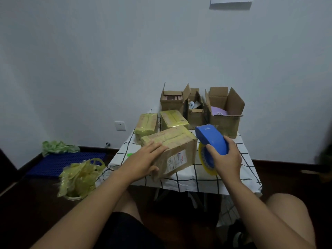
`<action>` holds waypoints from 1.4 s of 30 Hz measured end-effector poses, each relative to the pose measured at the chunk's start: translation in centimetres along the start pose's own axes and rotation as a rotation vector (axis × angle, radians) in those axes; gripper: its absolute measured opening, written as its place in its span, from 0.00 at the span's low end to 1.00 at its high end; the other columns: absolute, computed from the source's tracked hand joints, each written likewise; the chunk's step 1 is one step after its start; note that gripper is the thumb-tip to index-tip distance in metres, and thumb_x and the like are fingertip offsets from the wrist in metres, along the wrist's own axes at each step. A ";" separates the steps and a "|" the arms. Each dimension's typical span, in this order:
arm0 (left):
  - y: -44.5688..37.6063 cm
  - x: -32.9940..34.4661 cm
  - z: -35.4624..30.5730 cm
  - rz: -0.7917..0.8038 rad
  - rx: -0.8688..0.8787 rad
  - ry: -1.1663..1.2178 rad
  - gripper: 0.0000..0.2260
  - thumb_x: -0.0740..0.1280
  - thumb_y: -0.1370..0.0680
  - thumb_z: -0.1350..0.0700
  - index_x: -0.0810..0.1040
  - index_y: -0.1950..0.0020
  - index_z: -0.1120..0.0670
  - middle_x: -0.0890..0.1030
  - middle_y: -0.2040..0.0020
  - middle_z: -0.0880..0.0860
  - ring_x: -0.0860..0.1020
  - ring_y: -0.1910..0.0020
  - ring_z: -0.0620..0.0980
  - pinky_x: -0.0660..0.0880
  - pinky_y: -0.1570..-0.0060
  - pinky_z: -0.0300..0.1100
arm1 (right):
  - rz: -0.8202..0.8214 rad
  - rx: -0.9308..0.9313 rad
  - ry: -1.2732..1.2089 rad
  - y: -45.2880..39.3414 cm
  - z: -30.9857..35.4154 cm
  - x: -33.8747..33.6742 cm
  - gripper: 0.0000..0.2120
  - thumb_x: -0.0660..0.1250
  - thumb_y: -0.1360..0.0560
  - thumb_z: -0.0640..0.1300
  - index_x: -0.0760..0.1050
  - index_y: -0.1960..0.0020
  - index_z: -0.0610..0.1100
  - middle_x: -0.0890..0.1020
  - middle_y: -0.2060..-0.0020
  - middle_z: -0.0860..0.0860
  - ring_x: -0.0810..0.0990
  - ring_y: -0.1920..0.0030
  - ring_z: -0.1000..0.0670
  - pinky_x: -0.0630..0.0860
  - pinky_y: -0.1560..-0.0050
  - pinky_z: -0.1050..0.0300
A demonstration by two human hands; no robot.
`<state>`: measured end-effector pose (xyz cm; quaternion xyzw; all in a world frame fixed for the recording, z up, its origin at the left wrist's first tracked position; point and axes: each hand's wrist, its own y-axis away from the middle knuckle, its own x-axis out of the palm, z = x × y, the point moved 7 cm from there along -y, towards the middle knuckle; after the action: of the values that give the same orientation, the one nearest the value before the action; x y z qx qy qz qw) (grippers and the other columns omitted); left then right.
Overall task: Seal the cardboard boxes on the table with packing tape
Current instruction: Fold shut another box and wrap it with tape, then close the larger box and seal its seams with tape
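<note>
A closed cardboard box (177,150) with yellowish tape across its top and a white label on its side sits near the table's front edge. My left hand (145,159) grips its left corner, palm on top and thumb on the near side. My right hand (225,159) holds a blue tape dispenser (212,139) with a yellow tape roll (206,162), just right of that box. Behind it lie two smaller taped boxes, one at the left (146,125) and one further back (173,118). Three open boxes stand at the table's back, left (171,100), middle (195,112) and right (225,114).
The small table (197,180) has a white cloth with a black grid. On the floor at the left stand a bin stuffed with crumpled yellow tape (80,175), a blue plastic mat (66,161) and a green bag (57,147). My knees are under the table's front.
</note>
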<state>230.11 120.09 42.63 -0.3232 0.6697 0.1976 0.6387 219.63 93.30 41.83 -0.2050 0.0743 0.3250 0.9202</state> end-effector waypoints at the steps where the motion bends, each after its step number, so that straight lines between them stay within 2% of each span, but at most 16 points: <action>1: 0.1 -0.1 -0.1 -0.014 -0.001 -0.003 0.36 0.70 0.23 0.49 0.53 0.21 0.42 0.53 0.20 0.43 0.47 0.21 0.47 0.66 0.29 0.54 | 0.004 0.002 -0.003 0.0 0.1 0.0 0.30 0.75 0.28 0.53 0.70 0.29 0.51 0.75 0.37 0.52 0.73 0.41 0.51 0.72 0.44 0.52; 5: 0.8 -0.5 -0.8 -0.063 0.000 -0.020 0.34 0.69 0.22 0.48 0.54 0.21 0.43 0.56 0.21 0.44 0.52 0.21 0.48 0.69 0.31 0.54 | 0.004 -0.009 -0.019 0.0 0.9 -0.1 0.30 0.75 0.28 0.54 0.69 0.30 0.51 0.75 0.37 0.51 0.73 0.40 0.50 0.73 0.42 0.50; 9: 1.9 -4.0 -1.1 -0.199 -0.012 -0.049 0.34 0.70 0.23 0.47 0.58 0.21 0.44 0.61 0.22 0.46 0.57 0.22 0.49 0.74 0.37 0.57 | -0.022 -0.047 -0.041 -0.6 2.5 -0.7 0.29 0.75 0.28 0.53 0.70 0.30 0.51 0.75 0.38 0.52 0.73 0.41 0.52 0.72 0.45 0.53; 16: 2.1 -13.4 0.9 -0.424 -0.225 -0.076 0.35 0.69 0.24 0.42 0.56 0.21 0.43 0.63 0.23 0.45 0.62 0.25 0.48 0.71 0.36 0.51 | -0.030 -0.107 -0.113 -1.4 6.5 0.3 0.30 0.75 0.29 0.56 0.71 0.31 0.51 0.76 0.38 0.51 0.75 0.39 0.47 0.74 0.45 0.51; 20: 1.2 -13.2 2.8 -0.478 -0.333 -0.052 0.34 0.69 0.23 0.43 0.57 0.21 0.44 0.64 0.23 0.47 0.61 0.24 0.50 0.71 0.36 0.53 | 0.004 -0.145 -0.155 -2.0 8.6 2.4 0.30 0.75 0.30 0.57 0.71 0.31 0.53 0.75 0.38 0.52 0.75 0.39 0.49 0.77 0.42 0.46; 27: -3.9 -14.6 8.1 -0.603 -0.455 -0.037 0.34 0.70 0.24 0.44 0.58 0.22 0.45 0.69 0.27 0.48 0.65 0.28 0.51 0.75 0.44 0.53 | 0.006 -0.210 -0.177 -6.3 11.8 6.1 0.30 0.76 0.30 0.54 0.72 0.31 0.52 0.76 0.39 0.56 0.74 0.39 0.53 0.76 0.37 0.47; 33: -11.7 -15.5 15.3 -0.585 -0.518 -0.032 0.33 0.70 0.24 0.45 0.60 0.23 0.45 0.70 0.29 0.48 0.66 0.29 0.52 0.75 0.48 0.55 | 0.017 -0.233 -0.163 -12.7 13.7 11.2 0.30 0.74 0.32 0.59 0.72 0.32 0.54 0.76 0.40 0.59 0.75 0.39 0.54 0.76 0.38 0.45; 39: -22.0 -13.4 21.5 -0.445 -0.564 -0.050 0.30 0.69 0.23 0.46 0.60 0.23 0.46 0.69 0.28 0.48 0.64 0.29 0.53 0.74 0.49 0.53 | 0.032 -0.248 -0.195 -19.2 14.5 16.4 0.27 0.77 0.29 0.53 0.73 0.33 0.54 0.77 0.41 0.59 0.76 0.41 0.56 0.78 0.41 0.49; 42: -26.4 -11.4 23.0 -0.368 -0.549 -0.090 0.30 0.67 0.22 0.45 0.59 0.24 0.46 0.69 0.28 0.48 0.64 0.30 0.52 0.73 0.51 0.51 | 0.045 -0.259 -0.171 -21.2 14.2 18.3 0.29 0.76 0.31 0.57 0.72 0.33 0.55 0.76 0.40 0.60 0.76 0.40 0.56 0.78 0.42 0.50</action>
<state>264.65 118.89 55.28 -0.5896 0.4929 0.2661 0.5818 247.20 94.81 56.70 -0.2917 -0.0424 0.3686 0.8816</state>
